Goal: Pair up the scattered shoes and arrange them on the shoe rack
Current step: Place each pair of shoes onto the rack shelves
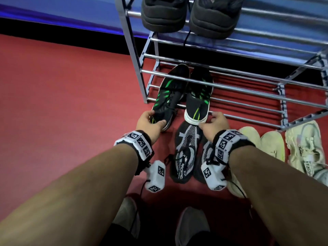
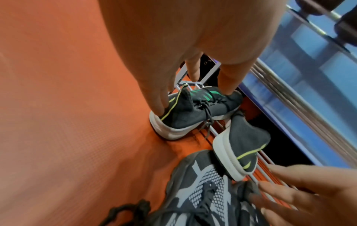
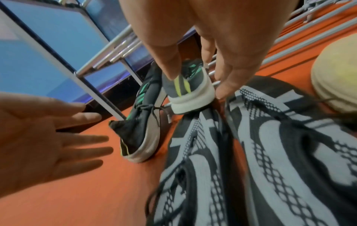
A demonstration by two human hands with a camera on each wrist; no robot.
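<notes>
Black, green-striped shoes (image 1: pixel 184 93) lie toes-in on the shoe rack's (image 1: pixel 248 107) lowest rails. Left hand (image 1: pixel 150 122) and right hand (image 1: pixel 213 125), fingers spread and relaxed, sit at the two heels, gripping nothing.

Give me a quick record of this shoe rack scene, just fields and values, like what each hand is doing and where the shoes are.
left hand: fingers straight at the heel of the left green-striped shoe
right hand: fingers straight at the heel of the right green-striped shoe
green-striped pair: toes on the shoe rack bottom tier
top tier: dark pair
floor: grey patterned pair, cream shoes
</notes>
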